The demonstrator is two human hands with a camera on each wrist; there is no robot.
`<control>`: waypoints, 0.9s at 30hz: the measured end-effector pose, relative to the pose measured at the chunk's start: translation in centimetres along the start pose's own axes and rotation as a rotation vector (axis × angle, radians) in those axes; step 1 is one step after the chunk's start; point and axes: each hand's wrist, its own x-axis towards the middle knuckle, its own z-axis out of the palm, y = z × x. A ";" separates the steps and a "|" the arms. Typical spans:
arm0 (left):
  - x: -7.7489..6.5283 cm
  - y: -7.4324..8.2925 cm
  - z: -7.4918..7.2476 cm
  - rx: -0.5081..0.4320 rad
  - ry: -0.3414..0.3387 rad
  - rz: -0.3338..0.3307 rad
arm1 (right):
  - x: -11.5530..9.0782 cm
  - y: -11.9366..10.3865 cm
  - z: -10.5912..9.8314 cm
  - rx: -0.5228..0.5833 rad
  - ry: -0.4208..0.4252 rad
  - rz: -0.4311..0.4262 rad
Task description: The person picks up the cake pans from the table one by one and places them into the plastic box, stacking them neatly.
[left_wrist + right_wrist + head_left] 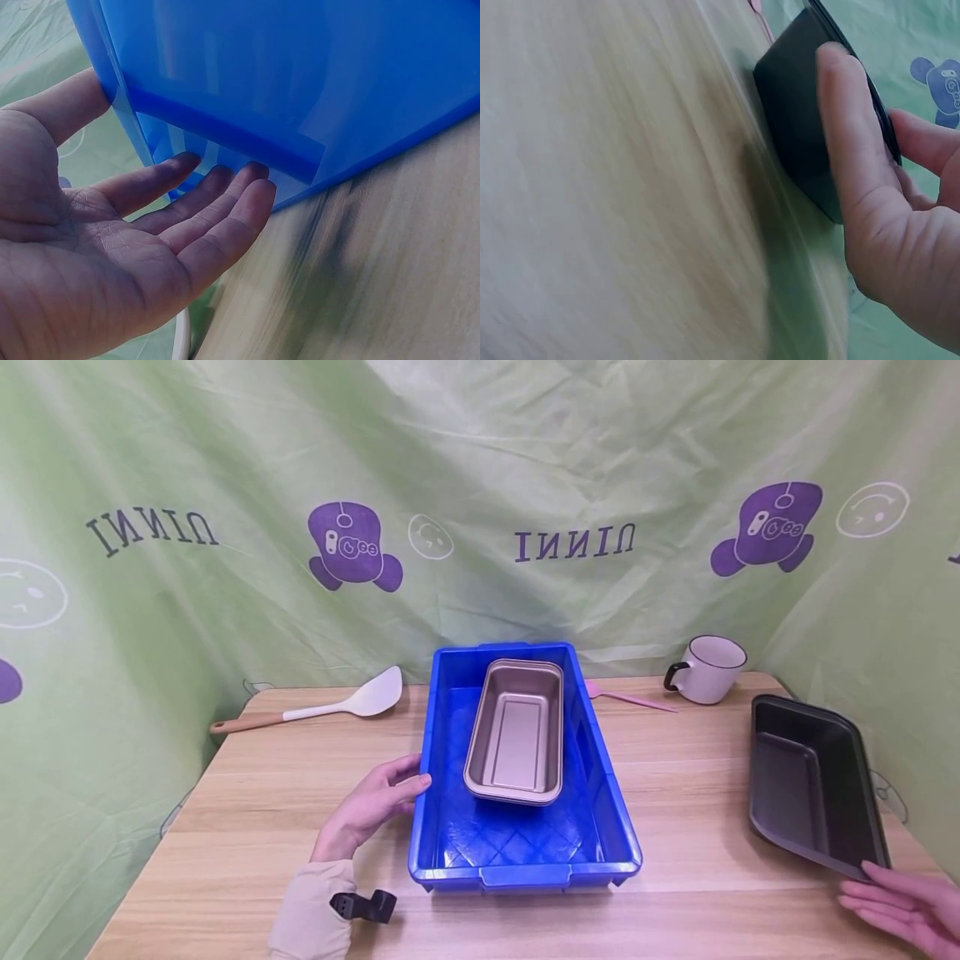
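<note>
A blue plastic bin (517,878) stands on the table, with a bronze loaf pan (517,743) lying inside it, apparently with another nested under it. At the bin's left side is my left hand (378,802); its thumb lies over the rim and its fingers (225,225) are against the outer wall. My right hand (911,910) pinches the near corner of a dark baking pan (787,785) at the table's right side. This pan is tilted, and in the right wrist view the fingers (851,127) lie along its outside while the thumb is at the rim.
A white spatula (375,693) with a wooden handle lies at the back left. Behind the bin's right side are a pink utensil (637,700) and a white mug (712,670) with a black handle. Green printed cloth (480,468) hangs around the wooden table (262,810).
</note>
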 end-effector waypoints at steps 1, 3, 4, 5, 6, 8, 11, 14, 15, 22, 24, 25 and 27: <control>0.0 0.0 0.0 0.001 0.002 -0.001 | 0.2 0.2 0.1 0.023 -0.004 -0.016; 0.0 0.0 0.0 0.001 0.003 0.000 | 0.5 0.5 0.3 0.066 -0.040 -0.037; 0.0 0.0 0.0 0.001 0.003 0.002 | 0.7 0.7 0.4 0.077 -0.056 -0.050; 0.0 0.0 0.0 0.001 0.003 0.004 | 0.9 0.8 0.5 0.085 -0.071 -0.060; 0.0 0.0 0.0 0.001 0.003 0.005 | 1.0 0.9 0.6 0.090 -0.091 -0.070; 0.0 0.0 0.1 0.004 -0.002 0.011 | 1.2 0.9 0.8 0.095 -0.137 -0.089; 0.1 0.0 0.2 -0.001 -0.004 0.010 | 1.5 1.0 1.0 0.096 -0.179 -0.121; 0.2 -0.1 0.2 -0.008 -0.007 0.008 | 1.8 1.1 1.4 0.095 -0.192 -0.157; 0.2 -0.1 0.2 -0.011 -0.007 0.006 | 1.8 1.2 1.5 0.093 -0.194 -0.171; 0.1 0.1 0.2 -0.006 -0.011 0.014 | 2.5 1.1 2.5 0.085 -0.239 -0.262; 0.0 0.1 0.2 -0.004 -0.016 0.020 | 2.6 0.9 2.9 0.066 -0.243 -0.289; 0.0 0.1 0.2 -0.003 -0.019 0.022 | 2.8 0.8 3.1 0.057 -0.251 -0.301; -0.1 0.1 0.1 -0.005 -0.021 0.024 | 3.0 0.6 3.6 0.032 -0.252 -0.329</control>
